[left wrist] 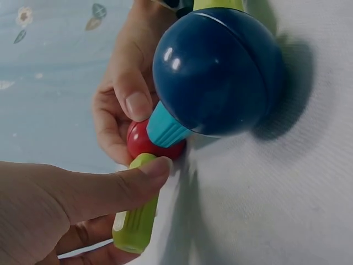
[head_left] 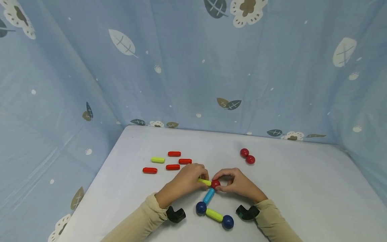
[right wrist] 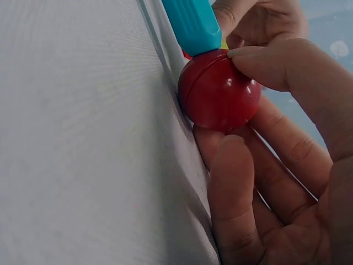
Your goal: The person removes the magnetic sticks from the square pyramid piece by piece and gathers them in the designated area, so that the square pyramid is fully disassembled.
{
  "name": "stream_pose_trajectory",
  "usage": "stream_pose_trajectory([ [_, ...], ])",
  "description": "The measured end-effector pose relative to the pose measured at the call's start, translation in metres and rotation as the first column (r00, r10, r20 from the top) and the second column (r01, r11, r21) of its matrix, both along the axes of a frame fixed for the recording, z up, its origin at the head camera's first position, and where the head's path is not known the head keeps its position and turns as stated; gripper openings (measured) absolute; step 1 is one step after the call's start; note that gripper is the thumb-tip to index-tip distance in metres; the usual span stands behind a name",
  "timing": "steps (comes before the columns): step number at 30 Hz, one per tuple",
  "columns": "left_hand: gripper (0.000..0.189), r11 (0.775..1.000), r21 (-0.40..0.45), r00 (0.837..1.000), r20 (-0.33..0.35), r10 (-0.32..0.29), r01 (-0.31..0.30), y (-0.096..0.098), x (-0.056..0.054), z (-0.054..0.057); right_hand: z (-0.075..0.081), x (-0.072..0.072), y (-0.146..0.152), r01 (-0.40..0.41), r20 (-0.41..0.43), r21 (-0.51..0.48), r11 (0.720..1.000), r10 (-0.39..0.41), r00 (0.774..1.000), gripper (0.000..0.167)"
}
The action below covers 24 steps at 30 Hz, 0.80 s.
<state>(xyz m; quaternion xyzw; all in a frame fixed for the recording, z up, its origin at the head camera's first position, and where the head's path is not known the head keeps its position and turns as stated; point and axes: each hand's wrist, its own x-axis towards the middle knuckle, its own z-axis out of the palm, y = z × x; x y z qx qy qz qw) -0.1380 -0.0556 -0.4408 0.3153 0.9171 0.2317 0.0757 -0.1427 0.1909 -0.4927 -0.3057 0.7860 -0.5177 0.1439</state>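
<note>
White table, well in from its far edge: left hand is pinching lime rod against red ball, which right hand is gripping, apparently steadying the join.

Down at the white counter, I see a shiny red ball touching a blue stick and a lime stick.

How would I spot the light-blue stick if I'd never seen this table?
On the white table, find the right hand and the red ball it pinches. The light-blue stick runs from that ball to the nearest dark-blue ball. It alone is light blue, among yellow-green sticks and red sticks.
</note>
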Motion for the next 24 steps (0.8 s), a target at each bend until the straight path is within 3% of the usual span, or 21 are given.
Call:
stream_pose_trajectory([
  [4, 0.015, 0.999, -0.019, 0.999, -0.019, 0.037, -0.038, -0.011, 0.002, -0.001, 0.000, 0.000, 0.000, 0.010, 0.002, 0.002, 1.000, -0.010, 1.000, 0.027],
  [11, 0.014, 0.978, 0.030, 0.975, -0.070, 0.210, -0.208, -0.045, 0.002, -0.001, 0.002, -0.001, 0.005, 0.038, 0.023, 0.037, 0.999, -0.039, 0.999, 0.029],
  [17, 0.016, 0.969, -0.003, 0.959, -0.147, 0.243, -0.246, -0.059, 0.001, -0.002, 0.002, 0.000, 0.007, 0.048, 0.040, 0.029, 0.998, -0.049, 0.998, 0.029],
  [24, 0.018, 0.959, -0.014, 0.944, -0.177, 0.277, -0.284, -0.066, -0.001, -0.004, 0.001, 0.000, 0.005, 0.051, 0.050, 0.033, 0.998, -0.053, 0.997, 0.029],
])
